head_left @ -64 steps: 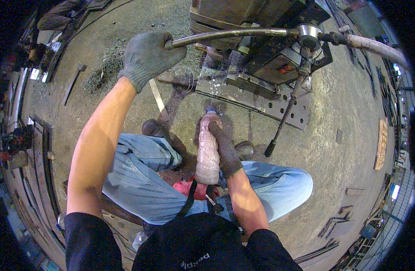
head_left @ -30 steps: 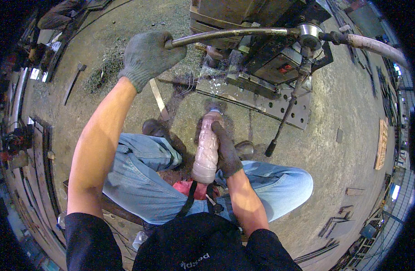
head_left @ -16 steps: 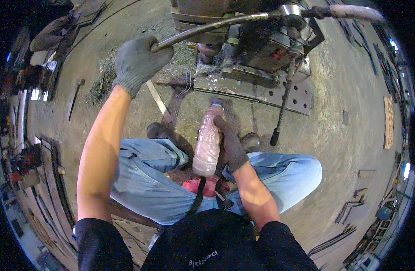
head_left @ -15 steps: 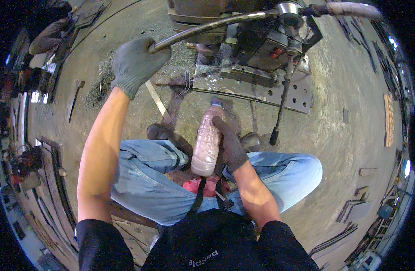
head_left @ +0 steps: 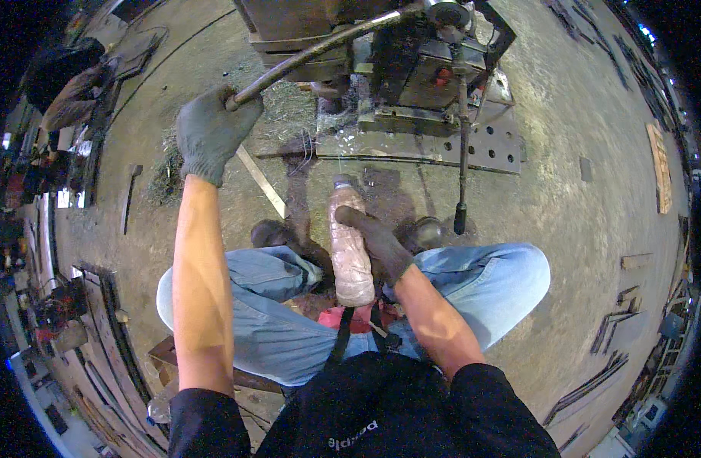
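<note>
Around the end of a long metal lever (head_left: 320,47), my left hand (head_left: 217,136) is closed in a grey knit glove, out ahead on the left. The lever runs to a round hub on a heavy machine (head_left: 411,84) at the top. My right hand (head_left: 377,240), in a dark glove, grips a plastic bottle (head_left: 350,263) between my knees. Cloudy pinkish-brown liquid shows in the bottle, and its dark neck points toward the machine's base plate (head_left: 411,149). My right fingertips are hidden behind the bottle.
A second handle (head_left: 461,153) with a black grip hangs from the machine. Metal shavings (head_left: 289,114) and a flat metal strip (head_left: 263,183) lie on the floor ahead. A hammer-shaped tool (head_left: 129,198) lies at left. Another person (head_left: 72,88) crouches far left. Metal pieces lie at right.
My left hand has come a little nearer to me and leftward with the lever's end. The bottle stays in my right hand, more upright in the picture. The whole view has shifted slightly.
</note>
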Tool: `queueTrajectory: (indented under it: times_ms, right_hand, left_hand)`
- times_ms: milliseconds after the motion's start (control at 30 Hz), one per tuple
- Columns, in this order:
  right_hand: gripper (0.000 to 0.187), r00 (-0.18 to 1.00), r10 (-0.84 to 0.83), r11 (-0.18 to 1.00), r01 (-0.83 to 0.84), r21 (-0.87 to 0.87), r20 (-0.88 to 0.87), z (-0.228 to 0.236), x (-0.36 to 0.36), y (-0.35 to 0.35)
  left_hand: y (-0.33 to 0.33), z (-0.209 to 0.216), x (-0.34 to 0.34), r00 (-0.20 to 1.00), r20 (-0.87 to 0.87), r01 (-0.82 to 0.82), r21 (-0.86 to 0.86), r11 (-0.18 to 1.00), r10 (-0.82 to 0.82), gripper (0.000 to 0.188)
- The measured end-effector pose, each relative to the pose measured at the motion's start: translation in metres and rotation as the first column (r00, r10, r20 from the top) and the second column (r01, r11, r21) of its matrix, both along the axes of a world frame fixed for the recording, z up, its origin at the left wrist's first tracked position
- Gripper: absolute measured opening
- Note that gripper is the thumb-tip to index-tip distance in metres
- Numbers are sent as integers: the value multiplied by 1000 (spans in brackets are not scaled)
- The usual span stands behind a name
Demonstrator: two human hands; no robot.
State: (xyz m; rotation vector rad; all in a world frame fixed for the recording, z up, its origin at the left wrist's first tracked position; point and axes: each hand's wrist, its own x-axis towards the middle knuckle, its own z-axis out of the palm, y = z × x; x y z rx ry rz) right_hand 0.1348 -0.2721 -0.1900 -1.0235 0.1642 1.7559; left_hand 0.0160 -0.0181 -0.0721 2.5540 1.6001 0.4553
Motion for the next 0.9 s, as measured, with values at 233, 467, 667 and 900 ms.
queueTrajectory:
  times_ms: [233, 467, 667, 900]
  right_hand:
    - [35, 977, -71, 997, 69, 16, 200, -31, 4, 3]
    - [33, 994, -90, 996, 89, 31, 69, -17, -1, 6]
    - [32, 996, -78, 996, 80, -45, 48, -13, 1, 6]
    - [30, 999, -32, 993, 31, -112, -6, 6, 3, 4]
  left_hand:
    - [-1, 6, 3, 999, -34, 2, -1, 1000, -2, 47]
    - [6, -4, -3, 997, -74, -4, 18, 1000, 6, 50]
    - [0, 2, -1, 998, -54, -25, -28, 999, 24, 49]
    - [-2, 2, 2, 999, -19, -47, -24, 999, 47, 46]
